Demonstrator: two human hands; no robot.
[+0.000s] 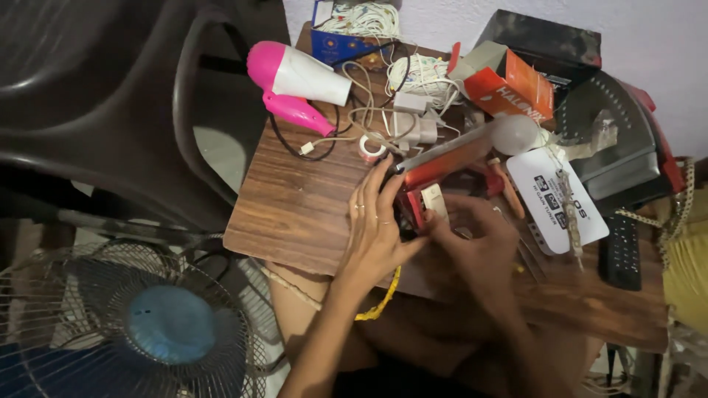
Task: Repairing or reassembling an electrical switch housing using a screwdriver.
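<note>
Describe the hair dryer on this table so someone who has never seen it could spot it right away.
Start at the wooden table and look to its far left corner, beyond the left hand. The hair dryer lies on its side there, next to a tangle of pale cables. It is the only thing with a bright pink body and a white nozzle.

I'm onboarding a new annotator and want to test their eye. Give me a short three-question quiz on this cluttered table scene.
1. True or false: the hair dryer on the wooden table is pink and white.
2. The left hand and right hand are both at which thing?
A. the black remote
B. the red device
C. the roll of tape
3. Fill in: left of the table, low down, stands a fan with a ____ hub.

Key: 1 true; 2 B; 3 blue.
</note>
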